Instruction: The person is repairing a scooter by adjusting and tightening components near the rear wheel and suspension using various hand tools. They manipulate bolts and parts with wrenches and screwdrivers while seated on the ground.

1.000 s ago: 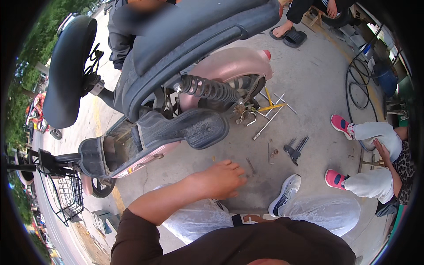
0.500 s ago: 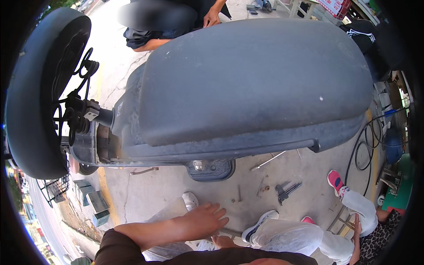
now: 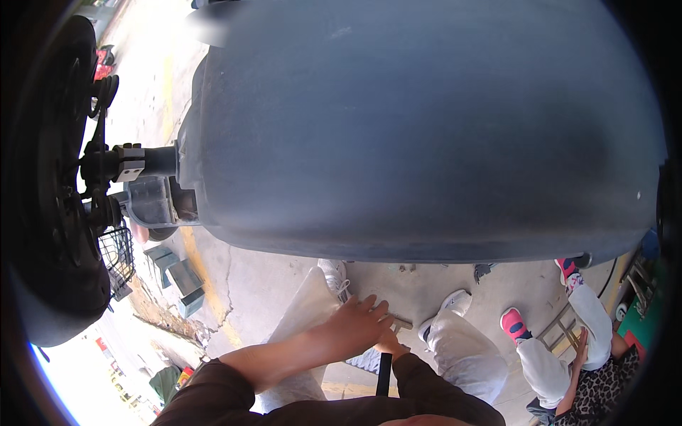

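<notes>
The large dark grey padded seat (image 3: pixel 419 142) of a scooter-like vehicle fills the upper view. To its left, a black saddle (image 3: pixel 50 213) with coil springs joins it by a clamped tube (image 3: pixel 130 162). My left hand (image 3: pixel 359 326) is below the seat's near edge, apart from it, fingers stretched out and slightly spread, with nothing visible in it. Close behind it, my right hand (image 3: pixel 387 343) is partly covered by the left one, its fingers mostly hidden. A black bar (image 3: pixel 383 375) runs from beside the right hand toward my body; whether I grip it cannot be told.
Another person in light trousers and pink shoes (image 3: pixel 513 323) sits at the lower right near a metal frame (image 3: pixel 558 334). Grey boxes (image 3: pixel 185 278) and a wire basket (image 3: pixel 116 250) are at the left. Cracked concrete floor (image 3: pixel 263 273) lies beneath.
The seat now looks larger and covers the floor tools seen before. Both hands have shifted right and up in view, closer together. The black bar has appeared; the far person's hand is out of sight.
</notes>
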The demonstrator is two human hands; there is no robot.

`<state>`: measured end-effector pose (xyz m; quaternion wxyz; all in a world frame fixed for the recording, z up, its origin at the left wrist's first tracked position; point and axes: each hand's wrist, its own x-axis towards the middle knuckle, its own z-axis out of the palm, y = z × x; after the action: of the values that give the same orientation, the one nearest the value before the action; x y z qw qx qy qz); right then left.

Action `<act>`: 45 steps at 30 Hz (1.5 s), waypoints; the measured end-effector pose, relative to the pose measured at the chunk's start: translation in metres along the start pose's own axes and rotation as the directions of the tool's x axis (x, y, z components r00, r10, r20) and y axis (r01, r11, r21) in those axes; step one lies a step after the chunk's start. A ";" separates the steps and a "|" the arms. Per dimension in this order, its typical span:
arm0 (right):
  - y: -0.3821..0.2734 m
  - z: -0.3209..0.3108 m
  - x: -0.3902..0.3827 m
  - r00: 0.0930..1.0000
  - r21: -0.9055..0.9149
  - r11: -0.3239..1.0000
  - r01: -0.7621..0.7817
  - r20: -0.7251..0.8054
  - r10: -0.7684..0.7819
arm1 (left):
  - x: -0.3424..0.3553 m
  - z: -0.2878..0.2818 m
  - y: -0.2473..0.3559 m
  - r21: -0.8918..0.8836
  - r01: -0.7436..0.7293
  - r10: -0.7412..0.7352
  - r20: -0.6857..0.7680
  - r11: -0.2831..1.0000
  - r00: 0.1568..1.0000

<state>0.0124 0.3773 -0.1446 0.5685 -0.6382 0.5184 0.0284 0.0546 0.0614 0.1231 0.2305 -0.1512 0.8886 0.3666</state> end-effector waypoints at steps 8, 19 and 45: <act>-0.023 0.011 -0.016 0.996 0.086 0.992 -0.090 0.015 0.089 | 0.031 0.040 0.014 -0.115 0.017 -0.015 0.021 0.993 1.000; -0.103 -0.146 -0.099 0.832 0.352 0.774 -0.526 0.022 0.555 | 0.010 0.145 0.014 -0.578 0.162 -0.498 -0.488 0.800 0.717; -0.204 -0.405 -0.265 0.312 0.924 0.273 0.267 -0.350 0.883 | 0.119 -0.463 0.214 -0.781 -0.294 -0.391 -0.554 0.551 0.735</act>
<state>-0.1924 0.2009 0.3057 0.4081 0.0463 0.7897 -0.4558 -0.2783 -0.1378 0.4746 -0.1976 -0.3901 0.6189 0.6525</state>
